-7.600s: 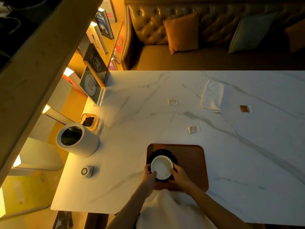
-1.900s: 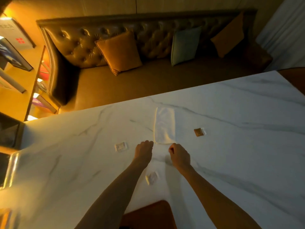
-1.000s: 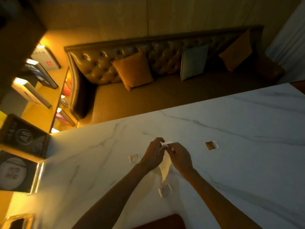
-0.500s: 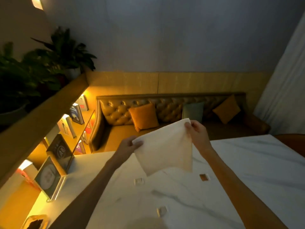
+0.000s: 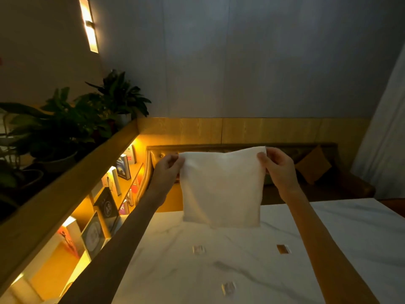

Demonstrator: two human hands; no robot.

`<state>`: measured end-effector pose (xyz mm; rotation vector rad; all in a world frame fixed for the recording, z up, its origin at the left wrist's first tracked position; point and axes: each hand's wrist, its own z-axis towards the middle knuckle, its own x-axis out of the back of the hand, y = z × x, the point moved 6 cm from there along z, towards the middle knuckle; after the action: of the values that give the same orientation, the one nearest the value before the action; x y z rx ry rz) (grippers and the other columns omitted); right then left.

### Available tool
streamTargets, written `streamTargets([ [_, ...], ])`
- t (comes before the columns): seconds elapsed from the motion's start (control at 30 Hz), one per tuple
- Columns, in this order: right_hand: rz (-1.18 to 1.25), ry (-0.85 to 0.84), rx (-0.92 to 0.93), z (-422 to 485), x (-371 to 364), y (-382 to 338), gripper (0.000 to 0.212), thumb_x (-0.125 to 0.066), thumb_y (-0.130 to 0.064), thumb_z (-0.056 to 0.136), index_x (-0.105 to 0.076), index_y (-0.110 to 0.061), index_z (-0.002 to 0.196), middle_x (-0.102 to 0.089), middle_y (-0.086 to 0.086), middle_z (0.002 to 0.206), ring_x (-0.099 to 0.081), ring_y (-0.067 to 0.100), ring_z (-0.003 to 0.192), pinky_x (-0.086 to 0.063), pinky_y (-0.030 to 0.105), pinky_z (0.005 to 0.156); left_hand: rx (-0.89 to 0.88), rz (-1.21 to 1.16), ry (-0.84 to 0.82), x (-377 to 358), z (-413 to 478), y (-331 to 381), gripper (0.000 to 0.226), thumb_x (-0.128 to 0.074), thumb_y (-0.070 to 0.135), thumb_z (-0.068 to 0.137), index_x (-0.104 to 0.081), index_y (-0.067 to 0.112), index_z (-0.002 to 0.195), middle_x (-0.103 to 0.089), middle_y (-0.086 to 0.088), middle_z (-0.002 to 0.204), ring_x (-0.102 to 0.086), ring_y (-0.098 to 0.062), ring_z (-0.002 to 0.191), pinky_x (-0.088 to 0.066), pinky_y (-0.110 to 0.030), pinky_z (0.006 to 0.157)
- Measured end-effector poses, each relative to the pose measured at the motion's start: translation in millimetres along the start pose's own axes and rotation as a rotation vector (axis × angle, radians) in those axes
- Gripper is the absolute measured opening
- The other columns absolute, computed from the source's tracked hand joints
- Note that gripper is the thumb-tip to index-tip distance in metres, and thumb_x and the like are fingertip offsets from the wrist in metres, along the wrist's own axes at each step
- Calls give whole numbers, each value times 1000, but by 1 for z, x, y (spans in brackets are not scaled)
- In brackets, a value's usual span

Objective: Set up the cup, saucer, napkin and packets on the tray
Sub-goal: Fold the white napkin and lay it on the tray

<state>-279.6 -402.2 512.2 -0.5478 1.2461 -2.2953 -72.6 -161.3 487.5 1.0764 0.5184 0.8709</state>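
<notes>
White napkin (image 5: pixel 221 187), hanging unfolded above the marble table (image 5: pixel 339 227), top corners pinched by left hand (image 5: pixel 166 170) and right hand (image 5: pixel 278 167); on the table a clear packet (image 5: pixel 199 250), brown packet (image 5: pixel 283 249) and nearer packet (image 5: pixel 228 288); sofa (image 5: pixel 324 172) behind, lit bookshelf (image 5: pixel 122 164) and plants (image 5: pixel 65 123) at left.

The napkin (image 5: pixel 221 189) is a plain white square, opened out and hanging upright in the air above the far edge of the table (image 5: pixel 339 238). The left hand (image 5: pixel 167 170) and the right hand (image 5: pixel 278 167) pinch its two top corners, and its lower edge hangs free. Three small packets lie flat on the marble, well apart: a pale packet (image 5: pixel 199 250), a brown packet (image 5: pixel 283 249) to its right (one end white), and a nearer pale packet (image 5: pixel 228 288), blurred.
</notes>
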Motion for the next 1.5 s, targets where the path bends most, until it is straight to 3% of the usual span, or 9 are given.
streamTargets([
  [0.17, -67, -133, 11, -11, -8, -2, 41, -57, -21, 93, -47, -27, 132, -61, -1, 108, -66, 15, 92, -60, 32, 71, 33, 80, 40, 5, -8, -2, 13, -53, 33, 95, -62, 27, 101, -66, -1, 101, -63, -17, 97, -53, -33, 82],
  [0.27, -75, -139, -10, -21, -7, 11, 28, -57, -12, 92, -55, -18, 118, -61, 1, 107, -67, 23, 95, -61, 39, 71, 55, 73, 40, 3, -19, -11, 10, -54, 33, 95, -63, 31, 95, -67, -1, 97, -66, -16, 91, -56, -28, 73],
  [0.37, -74, -156, -86, -31, -6, 24, 12, -57, -9, 91, -61, -12, 102, -60, 7, 108, -66, 27, 97, -62, 35, 70, 67, 105, 38, 2, -29, -15, 10, -53, 34, 95, -62, 37, 92, -67, 5, 95, -66, -11, 90, -51, -21, 69],
  [0.6, -47, -278, -128, -40, -11, 13, 28, -46, 0, 95, -68, -7, 110, -56, 9, 121, -62, 24, 106, -60, 35, 81, 51, 141, 6, -9, -36, -1, 9, -53, 37, 94, -59, 31, 99, -66, 3, 101, -66, -11, 92, -56, -27, 71],
  [0.73, -96, -312, 12, -44, -25, -11, 29, -48, 1, 94, -67, -8, 114, -61, -4, 111, -64, 18, 104, -59, 30, 82, 18, 185, -67, -30, -42, 12, 20, -52, 34, 95, -56, 19, 109, -63, 1, 105, -65, -13, 95, -56, -23, 66],
  [1.07, -360, -419, 413, -49, -77, -47, 20, -57, -7, 92, -65, -8, 109, -68, 7, 101, -66, 5, 87, -54, 12, 77, -21, 229, -171, -68, -54, 43, 21, -54, 27, 95, -52, 12, 111, -61, -8, 112, -63, -19, 101, -61, -42, 77],
  [1.17, -352, -432, 407, -47, -87, -49, 22, -58, -16, 92, -60, -17, 114, -65, -10, 96, -63, -8, 84, -51, 6, 73, -25, 240, -173, -66, -52, 45, 21, -54, 29, 95, -53, 14, 110, -62, -6, 111, -64, -16, 100, -61, -41, 77],
  [1.23, -339, -437, 406, -45, -92, -51, 25, -60, -21, 90, -56, -21, 115, -62, -17, 92, -63, -7, 86, -51, 7, 72, -15, 244, -173, -62, -49, 44, 23, -54, 31, 95, -54, 15, 110, -63, -5, 111, -63, -15, 101, -60, -42, 80],
  [1.5, -367, -319, 495, -37, -91, -66, 17, -66, -19, 86, -64, -14, 101, -61, -1, 101, -61, 8, 89, -54, 18, 75, 26, 197, -125, -53, -42, 44, 25, -56, 34, 93, -51, 20, 113, -67, -3, 108, -66, -12, 96, -59, -33, 81],
])
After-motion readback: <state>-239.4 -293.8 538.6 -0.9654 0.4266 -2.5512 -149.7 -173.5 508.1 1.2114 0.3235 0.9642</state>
